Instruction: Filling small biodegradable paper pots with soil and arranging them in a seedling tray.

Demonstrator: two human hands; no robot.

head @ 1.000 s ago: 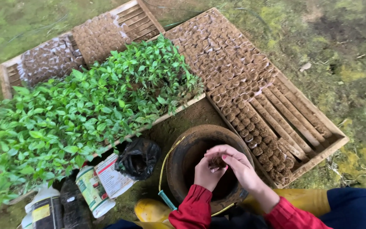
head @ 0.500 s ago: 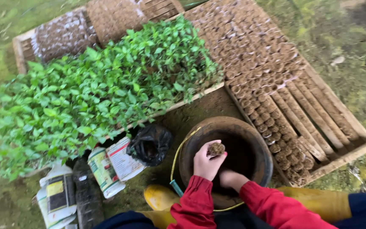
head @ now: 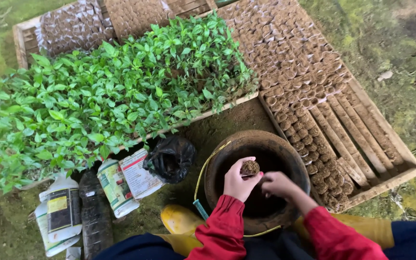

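Our left hand (head: 237,182) grasps a small soil-filled pot (head: 250,167) over the dark basin (head: 227,149). Our right hand (head: 276,184), at its 3 o'clock, is blurred, so we cannot tell its grip. Seedlings (head: 116,96) stand at 10 o'clock.

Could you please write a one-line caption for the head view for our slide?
Left hand holds a small soil pot over a dark bowl, right hand beside it, near seedlings.

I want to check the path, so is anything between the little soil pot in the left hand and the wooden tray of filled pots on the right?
Nothing visible blocks it. The left hand holds the soil pot above the round basin; only the basin's rim and the right hand lie toward the wooden tray.
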